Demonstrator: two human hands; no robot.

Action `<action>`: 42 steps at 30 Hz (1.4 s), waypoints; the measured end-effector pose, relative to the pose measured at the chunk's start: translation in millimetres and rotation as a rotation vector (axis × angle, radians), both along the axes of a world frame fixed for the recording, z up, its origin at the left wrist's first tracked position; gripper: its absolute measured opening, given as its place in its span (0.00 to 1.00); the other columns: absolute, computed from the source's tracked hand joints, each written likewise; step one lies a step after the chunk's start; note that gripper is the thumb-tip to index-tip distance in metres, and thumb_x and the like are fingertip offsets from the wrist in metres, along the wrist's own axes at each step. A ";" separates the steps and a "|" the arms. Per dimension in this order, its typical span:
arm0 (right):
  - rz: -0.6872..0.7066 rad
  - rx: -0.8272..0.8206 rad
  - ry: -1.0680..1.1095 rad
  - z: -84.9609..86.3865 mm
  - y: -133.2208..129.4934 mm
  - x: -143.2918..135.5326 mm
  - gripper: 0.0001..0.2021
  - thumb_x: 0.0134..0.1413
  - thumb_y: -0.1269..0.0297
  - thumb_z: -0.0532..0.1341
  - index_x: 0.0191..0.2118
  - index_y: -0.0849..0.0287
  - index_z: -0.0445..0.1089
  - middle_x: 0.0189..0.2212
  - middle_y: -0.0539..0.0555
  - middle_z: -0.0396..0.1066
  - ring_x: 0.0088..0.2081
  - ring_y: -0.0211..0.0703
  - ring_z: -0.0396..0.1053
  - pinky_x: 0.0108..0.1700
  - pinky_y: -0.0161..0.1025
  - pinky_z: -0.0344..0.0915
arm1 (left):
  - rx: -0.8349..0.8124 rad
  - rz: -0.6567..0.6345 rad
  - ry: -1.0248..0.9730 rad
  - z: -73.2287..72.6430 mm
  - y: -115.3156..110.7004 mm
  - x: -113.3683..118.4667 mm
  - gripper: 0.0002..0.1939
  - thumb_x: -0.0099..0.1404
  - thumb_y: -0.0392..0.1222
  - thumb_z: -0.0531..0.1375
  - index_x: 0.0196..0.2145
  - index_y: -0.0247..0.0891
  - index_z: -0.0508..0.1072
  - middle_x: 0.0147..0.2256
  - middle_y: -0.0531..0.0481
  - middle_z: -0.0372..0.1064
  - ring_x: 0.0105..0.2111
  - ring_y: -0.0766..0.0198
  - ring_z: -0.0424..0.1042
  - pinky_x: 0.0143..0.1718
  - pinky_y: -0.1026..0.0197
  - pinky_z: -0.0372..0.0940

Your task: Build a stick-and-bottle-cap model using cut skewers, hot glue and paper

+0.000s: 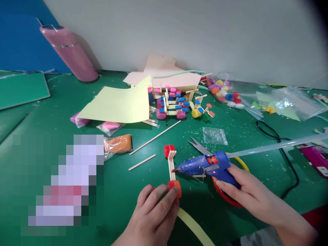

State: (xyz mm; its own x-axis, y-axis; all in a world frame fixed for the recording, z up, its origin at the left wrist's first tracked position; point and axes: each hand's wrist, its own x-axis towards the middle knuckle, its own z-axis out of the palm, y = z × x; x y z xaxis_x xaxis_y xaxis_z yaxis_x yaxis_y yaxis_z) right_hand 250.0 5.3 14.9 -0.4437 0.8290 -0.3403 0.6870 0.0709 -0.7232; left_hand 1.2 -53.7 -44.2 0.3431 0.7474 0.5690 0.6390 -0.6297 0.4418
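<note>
My left hand (pixel 156 213) pinches the near end of a small craft piece, where an orange and red bottle cap (pixel 178 191) sits. Several pale wooden sticks (pixel 172 169) run side by side from it to a red cap (pixel 169 151) at the far end. A blue hot glue gun (pixel 202 166) is gripped in my right hand (pixel 241 191). Its copper tip touches or nearly touches the sticks from the right. A clear glue stick (pixel 276 146) pokes out of the gun's back. Scissors (pixel 201 147) lie partly hidden under the gun and my right hand.
Two loose sticks (pixel 155 137) lie left of the piece. Behind are small cap-and-stick models (pixel 171 106), yellow paper (pixel 115 105) and a bag of colourful caps (pixel 225 90). A pink bottle (pixel 70 53) leans at the wall. A black cord (pixel 294 171) curls at right. Wrapped orange clay (pixel 119 143) lies left.
</note>
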 end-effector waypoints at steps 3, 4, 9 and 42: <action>-0.026 0.018 0.019 -0.3 3.0 -3.6 0.15 0.60 0.60 0.51 0.51 0.54 0.58 0.43 0.55 0.65 0.40 0.45 0.64 0.44 0.41 0.63 | 0.014 0.002 0.000 -1.4 0.6 0.6 0.12 0.65 0.31 0.50 0.39 0.35 0.73 0.40 0.49 0.74 0.43 0.60 0.67 0.50 0.55 0.52; -0.032 0.024 0.024 0.1 3.9 -4.9 0.14 0.60 0.60 0.51 0.50 0.54 0.59 0.41 0.55 0.66 0.39 0.45 0.65 0.43 0.40 0.63 | 0.021 0.002 0.000 -2.2 0.9 1.2 0.12 0.65 0.31 0.50 0.39 0.35 0.73 0.40 0.49 0.75 0.43 0.60 0.67 0.50 0.55 0.52; -0.065 0.050 -0.010 6.3 8.0 -15.1 0.09 0.60 0.61 0.50 0.43 0.56 0.62 0.33 0.52 0.67 0.33 0.42 0.64 0.36 0.37 0.64 | 0.082 0.051 -0.048 -6.3 2.2 5.2 0.11 0.65 0.33 0.51 0.37 0.35 0.74 0.37 0.49 0.75 0.41 0.61 0.68 0.49 0.56 0.53; -0.050 0.042 -0.030 -1.4 0.0 -0.6 0.13 0.59 0.58 0.50 0.48 0.54 0.59 0.38 0.53 0.65 0.37 0.43 0.64 0.41 0.38 0.63 | 0.067 0.018 -0.032 -7.6 1.9 3.5 0.14 0.66 0.32 0.48 0.37 0.34 0.74 0.39 0.48 0.75 0.42 0.60 0.67 0.50 0.55 0.52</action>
